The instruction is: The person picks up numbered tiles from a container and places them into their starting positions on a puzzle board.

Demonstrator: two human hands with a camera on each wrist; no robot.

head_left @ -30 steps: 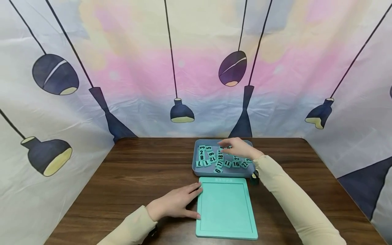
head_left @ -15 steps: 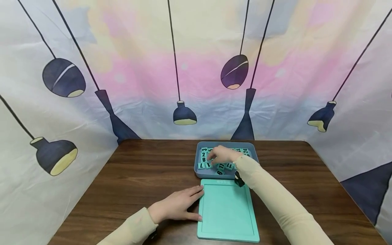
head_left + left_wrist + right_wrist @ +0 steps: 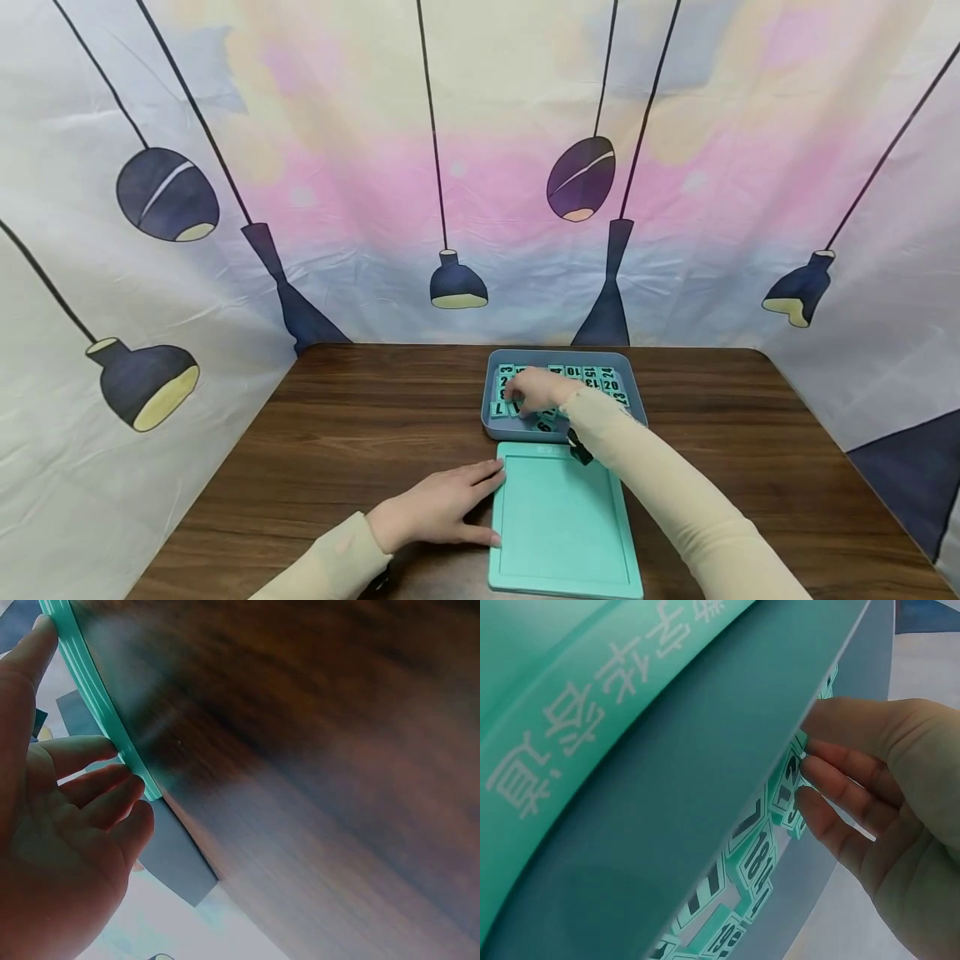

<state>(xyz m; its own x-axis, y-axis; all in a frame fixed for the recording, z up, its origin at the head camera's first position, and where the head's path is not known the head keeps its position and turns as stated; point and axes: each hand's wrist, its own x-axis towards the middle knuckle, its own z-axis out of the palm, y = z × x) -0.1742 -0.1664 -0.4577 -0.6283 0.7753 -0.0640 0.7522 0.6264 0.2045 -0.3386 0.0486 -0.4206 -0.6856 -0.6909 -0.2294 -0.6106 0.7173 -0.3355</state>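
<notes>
A shallow mint-green board with a raised rim lies on the table. My left hand rests against its left edge, fingers spread; the left wrist view shows the thumb and fingertips touching the board's side. Behind the board stands a blue-grey tray holding several mint-green tiles with black numbers. Over the tray's left part, my right hand reaches down with bent fingers. In the right wrist view, thumb and fingertips pinch a number tile, mostly hidden; a 12 tile is just beside them.
A dark wooden table carries everything. A hanging cloth printed with lamps rises behind its far edge. The tray's near wall stands close to the board's lettered end.
My right hand has moved left and down within the tray, from above the middle tiles to those at the left. The left hand keeps its place on the board. The head view has shifted slightly.
</notes>
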